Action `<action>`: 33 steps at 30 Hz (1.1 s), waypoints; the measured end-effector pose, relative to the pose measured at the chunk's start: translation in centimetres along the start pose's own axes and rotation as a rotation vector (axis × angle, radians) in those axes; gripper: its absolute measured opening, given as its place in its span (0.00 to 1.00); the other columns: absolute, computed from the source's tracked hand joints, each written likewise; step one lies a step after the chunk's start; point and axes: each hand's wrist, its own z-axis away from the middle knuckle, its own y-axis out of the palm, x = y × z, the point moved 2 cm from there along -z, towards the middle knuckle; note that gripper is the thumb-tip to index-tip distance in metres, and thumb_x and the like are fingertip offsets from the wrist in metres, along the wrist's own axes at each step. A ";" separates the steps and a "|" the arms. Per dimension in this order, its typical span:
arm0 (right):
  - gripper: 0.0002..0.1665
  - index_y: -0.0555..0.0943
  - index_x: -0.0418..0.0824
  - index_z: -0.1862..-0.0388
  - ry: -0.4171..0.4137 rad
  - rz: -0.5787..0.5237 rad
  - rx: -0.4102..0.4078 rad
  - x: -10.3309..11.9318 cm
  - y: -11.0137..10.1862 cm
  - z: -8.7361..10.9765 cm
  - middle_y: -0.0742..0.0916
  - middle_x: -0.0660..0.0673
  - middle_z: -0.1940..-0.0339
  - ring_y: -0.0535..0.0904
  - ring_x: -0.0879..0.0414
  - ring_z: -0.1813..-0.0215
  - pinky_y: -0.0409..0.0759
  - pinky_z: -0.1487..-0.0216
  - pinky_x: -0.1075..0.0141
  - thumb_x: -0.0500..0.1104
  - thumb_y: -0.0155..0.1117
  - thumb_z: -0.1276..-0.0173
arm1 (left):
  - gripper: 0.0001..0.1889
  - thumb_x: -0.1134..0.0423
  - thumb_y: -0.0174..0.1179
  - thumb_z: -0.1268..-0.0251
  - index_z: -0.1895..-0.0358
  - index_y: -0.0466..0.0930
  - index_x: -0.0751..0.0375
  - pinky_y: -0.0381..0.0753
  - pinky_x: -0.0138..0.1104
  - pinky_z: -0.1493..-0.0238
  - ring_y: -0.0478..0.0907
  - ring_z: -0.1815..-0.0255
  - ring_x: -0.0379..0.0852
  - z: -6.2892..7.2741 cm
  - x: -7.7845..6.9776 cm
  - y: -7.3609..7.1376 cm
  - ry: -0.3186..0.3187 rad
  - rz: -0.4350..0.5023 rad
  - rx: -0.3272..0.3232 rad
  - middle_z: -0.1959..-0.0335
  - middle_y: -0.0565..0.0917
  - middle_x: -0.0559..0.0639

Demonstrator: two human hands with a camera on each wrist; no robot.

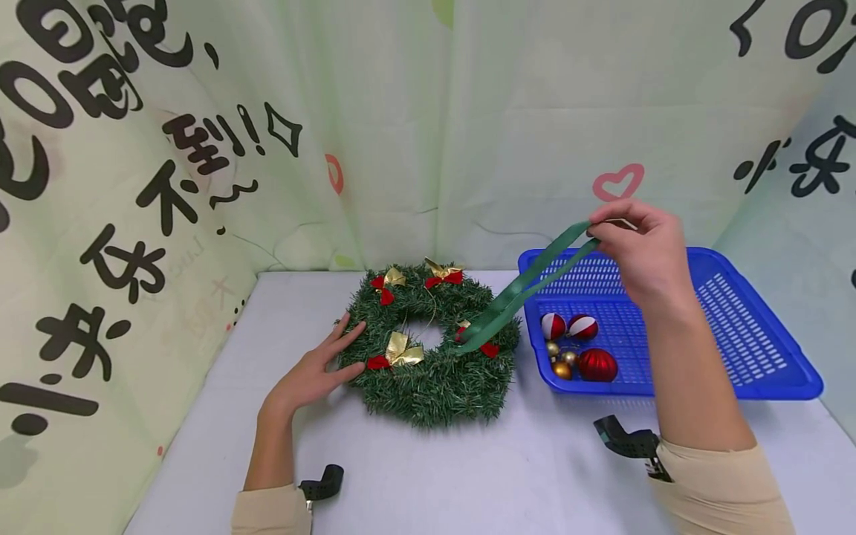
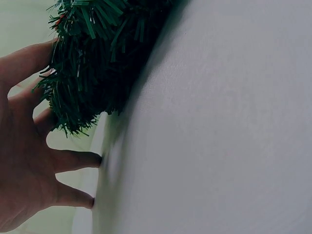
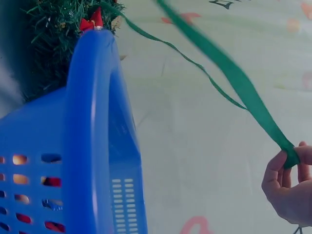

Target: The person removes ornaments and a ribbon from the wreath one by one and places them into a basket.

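Note:
A green Christmas wreath (image 1: 431, 394) with red and gold bows (image 1: 404, 351) lies on the white table. My left hand (image 1: 309, 380) rests at its left side, fingers spread; in the left wrist view, some fingers reach behind the bristles and two fingertips meet the table. Up over the basket, my right hand (image 1: 645, 253) pinches a green ribbon (image 1: 496, 316) between thumb and fingers. The ribbon slants down in two strands to the wreath's right side, beside a red bow. In the right wrist view the pinched end of the ribbon (image 3: 253, 105) shows plainly.
A blue plastic basket (image 1: 779, 394) stands right of the wreath. Inside lie red-and-white balls (image 1: 583, 327), a shiny red ball (image 1: 597, 365) and several small gold balls (image 1: 562, 369). A printed curtain (image 1: 401, 134) hangs behind and at the sides.

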 end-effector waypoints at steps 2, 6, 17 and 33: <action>0.04 0.90 0.37 0.58 0.000 -0.023 -0.022 0.2 -0.4 0.0 0.79 0.47 0.45 0.80 0.56 0.53 0.82 0.61 0.75 0.35 0.72 0.30 | 0.40 0.43 0.60 0.24 0.15 0.53 0.39 0.53 0.70 0.23 0.43 0.13 0.65 0.0 0.0 0.0 0.001 0.000 0.000 0.12 0.39 0.43; 0.06 0.91 0.38 0.57 -0.001 -0.051 -0.072 0.5 -1.3 0.0 0.79 0.46 0.46 0.79 0.55 0.52 0.82 0.61 0.75 0.37 0.74 0.31 | 0.40 0.43 0.60 0.24 0.15 0.53 0.38 0.53 0.70 0.23 0.44 0.13 0.64 0.0 0.1 0.0 -0.005 -0.001 0.004 0.12 0.39 0.42; 0.10 0.89 0.30 0.53 -0.020 -0.183 -0.164 1.3 -3.2 0.1 0.78 0.47 0.44 0.81 0.54 0.52 0.87 0.56 0.73 0.31 0.73 0.33 | 0.39 0.46 0.60 0.22 0.15 0.52 0.38 0.54 0.71 0.24 0.43 0.13 0.65 0.1 0.2 0.1 0.000 -0.008 0.001 0.11 0.39 0.43; 0.07 0.87 0.25 0.58 -0.040 -0.371 -0.285 1.6 -5.7 -0.1 0.82 0.42 0.56 0.88 0.52 0.65 0.89 0.62 0.67 0.23 0.69 0.35 | 0.39 0.43 0.59 0.23 0.15 0.52 0.38 0.54 0.70 0.23 0.44 0.13 0.64 0.1 0.1 -0.1 0.001 -0.004 0.006 0.11 0.39 0.43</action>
